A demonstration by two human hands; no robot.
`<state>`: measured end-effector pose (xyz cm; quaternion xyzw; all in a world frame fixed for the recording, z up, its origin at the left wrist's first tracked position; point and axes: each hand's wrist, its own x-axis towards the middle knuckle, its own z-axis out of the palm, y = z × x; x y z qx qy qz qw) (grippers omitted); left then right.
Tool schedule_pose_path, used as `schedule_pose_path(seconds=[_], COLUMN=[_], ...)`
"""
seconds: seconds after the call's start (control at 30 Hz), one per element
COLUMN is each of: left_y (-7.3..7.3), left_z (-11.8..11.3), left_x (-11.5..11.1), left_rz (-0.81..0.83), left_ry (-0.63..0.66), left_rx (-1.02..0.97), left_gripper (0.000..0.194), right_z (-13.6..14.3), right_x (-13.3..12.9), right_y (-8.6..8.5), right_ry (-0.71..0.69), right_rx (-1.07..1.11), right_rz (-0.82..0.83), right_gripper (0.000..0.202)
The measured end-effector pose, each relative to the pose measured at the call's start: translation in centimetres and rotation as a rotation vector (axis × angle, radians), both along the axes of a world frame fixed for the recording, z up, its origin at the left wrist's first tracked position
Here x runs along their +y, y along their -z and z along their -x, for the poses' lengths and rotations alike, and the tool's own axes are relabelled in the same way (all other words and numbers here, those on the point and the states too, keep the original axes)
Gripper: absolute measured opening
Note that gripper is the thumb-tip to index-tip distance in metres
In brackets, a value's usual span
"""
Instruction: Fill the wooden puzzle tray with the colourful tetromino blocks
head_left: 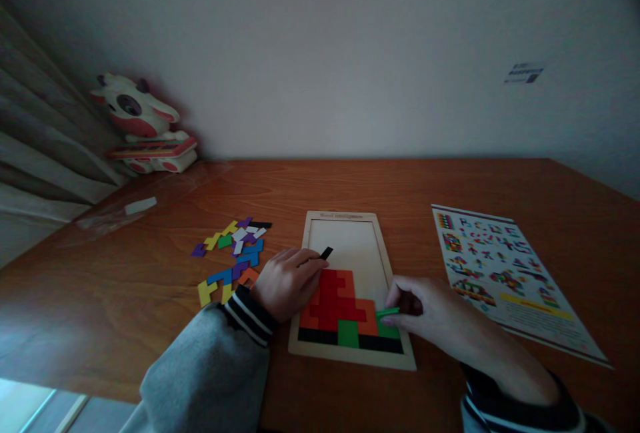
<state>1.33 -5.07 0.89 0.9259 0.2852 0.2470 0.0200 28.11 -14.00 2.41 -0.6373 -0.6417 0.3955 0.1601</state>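
Observation:
A pale wooden puzzle tray (347, 355) lies on the desk, its lower part filled with red (327, 300), orange, green and black pieces. The upper part shows bare board. My left hand (291, 282) is over the tray's left edge, fingers closed on a small black piece (327, 253) that sticks out past the fingertips. At the tray's right edge, my right hand (407, 303) pinches a green piece (389, 312), held tilted just above another green piece in the lower right corner.
Left of the tray lies a loose pile of coloured pieces (225, 241). A printed pattern sheet (505, 273) is on the right. At the back left stand a cow-shaped toy (145, 120) and a strip of clear plastic with a white label (141, 206). A wall rises behind the desk.

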Motion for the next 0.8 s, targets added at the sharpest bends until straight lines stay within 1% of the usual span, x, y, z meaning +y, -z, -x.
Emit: schedule_pose_path(seconds=[0.17,0.23,0.4,0.57,0.8], left_y=[0.0,0.0,-0.1,-0.1,-0.1], left_z=[-0.1,-0.1,-0.1,-0.1,-0.1], left_x=[-0.2,-0.2,-0.3,-0.3,-0.3], left_rz=[0.008,0.005,-0.003,0.005,0.010], left_ry=[0.003,0.005,0.007,0.006,-0.004], left_rx=[0.005,0.011,0.017,0.020,0.033], left_gripper=[0.023,0.023,0.023,0.022,0.023], right_z=[-0.3,-0.4,-0.5,-0.5,-1.0], right_x=[0.4,0.5,0.6,1.0,1.2], right_y=[-0.2,-0.1,0.2,0.2,1.0], right_ry=[0.016,0.020,0.058,0.023,0.000], right_rx=[-0.048,-0.057,0.011,-0.039,-0.034], right_rz=[-0.094,-0.098,-0.114,-0.166,-0.181], right_gripper=[0.018,0.022,0.022,0.017,0.019])
